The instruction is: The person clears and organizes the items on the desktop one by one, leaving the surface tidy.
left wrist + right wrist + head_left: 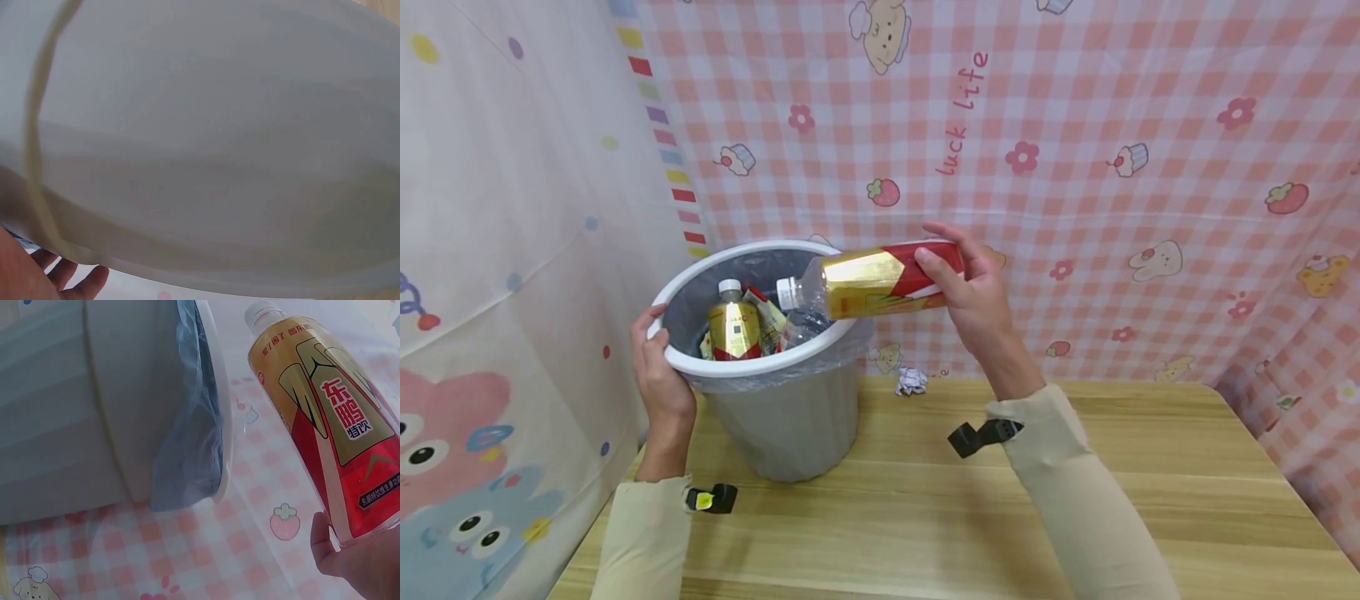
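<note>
A grey trash can point(790, 417) with a white rim and a clear liner bag point(187, 469) stands at the left of the table. My left hand point(661, 367) grips its rim on the near left side; in the left wrist view the can's wall fills most of the picture. My right hand point(977, 308) holds a gold and red drink bottle point(887, 282) by its base end. That bottle lies nearly level, its white cap over the can's opening. Inside the can are another gold bottle point(734, 325) with a white cap and other, partly hidden waste.
A crumpled paper ball point(911, 382) lies on the wooden table point(925, 517) near its back edge, right of the can. Behind the table hangs a pink checked cloth point(1075, 208), and a white printed cloth point(535, 275) hangs at the left.
</note>
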Action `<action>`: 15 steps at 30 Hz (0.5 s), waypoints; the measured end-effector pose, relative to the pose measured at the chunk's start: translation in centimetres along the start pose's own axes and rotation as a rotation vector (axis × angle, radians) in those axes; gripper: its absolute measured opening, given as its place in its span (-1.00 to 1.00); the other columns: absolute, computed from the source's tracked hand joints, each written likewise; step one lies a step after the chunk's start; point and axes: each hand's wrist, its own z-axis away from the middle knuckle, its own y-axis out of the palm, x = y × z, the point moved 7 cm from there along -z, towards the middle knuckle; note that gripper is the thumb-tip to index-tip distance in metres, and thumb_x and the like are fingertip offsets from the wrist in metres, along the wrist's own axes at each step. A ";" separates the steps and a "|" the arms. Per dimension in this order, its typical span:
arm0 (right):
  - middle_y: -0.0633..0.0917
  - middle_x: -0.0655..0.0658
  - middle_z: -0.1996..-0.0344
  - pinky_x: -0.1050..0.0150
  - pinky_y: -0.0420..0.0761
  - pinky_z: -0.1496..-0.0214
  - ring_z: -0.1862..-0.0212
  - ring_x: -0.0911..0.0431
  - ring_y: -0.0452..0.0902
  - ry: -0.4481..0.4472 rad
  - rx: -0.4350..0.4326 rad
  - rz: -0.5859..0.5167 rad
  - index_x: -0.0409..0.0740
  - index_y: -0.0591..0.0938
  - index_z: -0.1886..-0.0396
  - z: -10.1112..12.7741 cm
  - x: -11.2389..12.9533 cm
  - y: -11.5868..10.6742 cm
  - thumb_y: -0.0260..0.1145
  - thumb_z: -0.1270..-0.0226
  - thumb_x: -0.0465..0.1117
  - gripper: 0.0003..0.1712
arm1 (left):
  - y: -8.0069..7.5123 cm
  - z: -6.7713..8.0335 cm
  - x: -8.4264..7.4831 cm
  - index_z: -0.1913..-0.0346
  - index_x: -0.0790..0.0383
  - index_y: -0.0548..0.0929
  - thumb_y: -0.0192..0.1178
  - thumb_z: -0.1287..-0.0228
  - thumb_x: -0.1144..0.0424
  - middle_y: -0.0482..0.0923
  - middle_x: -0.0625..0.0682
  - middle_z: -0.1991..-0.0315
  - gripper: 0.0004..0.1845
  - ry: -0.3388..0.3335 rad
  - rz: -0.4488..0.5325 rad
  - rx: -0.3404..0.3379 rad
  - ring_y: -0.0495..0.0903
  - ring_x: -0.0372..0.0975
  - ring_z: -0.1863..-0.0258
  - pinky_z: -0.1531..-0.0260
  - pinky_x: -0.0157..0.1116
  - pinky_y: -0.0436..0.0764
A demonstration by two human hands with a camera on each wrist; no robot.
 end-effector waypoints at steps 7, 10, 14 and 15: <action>0.57 -0.13 0.01 0.29 0.67 0.18 0.08 0.01 0.56 0.034 0.015 0.017 -0.02 0.51 -0.31 -0.3 0.0 1.2 0.28 -0.40 -0.16 -0.51 | 0.1 0.0 -0.2 -0.37 0.08 0.34 -0.30 -0.47 0.09 0.31 -0.03 -0.37 -0.50 0.001 0.001 0.003 0.30 -0.16 -0.27 -0.34 -0.15 0.27; 0.55 -0.13 -0.04 0.28 0.67 0.15 0.02 -0.01 0.53 0.036 0.027 0.034 -0.01 0.50 -0.32 -0.5 0.1 1.6 0.28 -0.40 -0.14 -0.49 | 0.1 0.0 -0.2 -0.37 0.07 0.34 -0.30 -0.48 0.08 0.32 -0.03 -0.36 -0.51 -0.004 -0.003 0.003 0.31 -0.16 -0.26 -0.34 -0.14 0.29; 0.52 -0.12 -0.10 0.26 0.67 0.11 -0.05 -0.02 0.49 0.040 0.034 0.055 0.03 0.52 -0.31 -0.7 0.1 2.4 0.30 -0.38 -0.13 -0.50 | 0.1 0.0 -0.1 -0.36 0.03 0.35 -0.29 -0.48 0.07 0.33 -0.03 -0.35 -0.52 -0.005 -0.005 0.000 0.33 -0.16 -0.24 -0.31 -0.15 0.33; 0.50 -0.13 -0.13 0.25 0.67 0.10 -0.06 -0.02 0.48 0.046 0.038 0.059 0.05 0.53 -0.30 -0.8 0.1 2.7 0.30 -0.38 -0.13 -0.50 | 0.0 0.0 -0.1 -0.36 0.03 0.36 -0.30 -0.48 0.07 0.33 -0.03 -0.35 -0.52 -0.003 -0.005 -0.002 0.33 -0.16 -0.24 -0.30 -0.16 0.33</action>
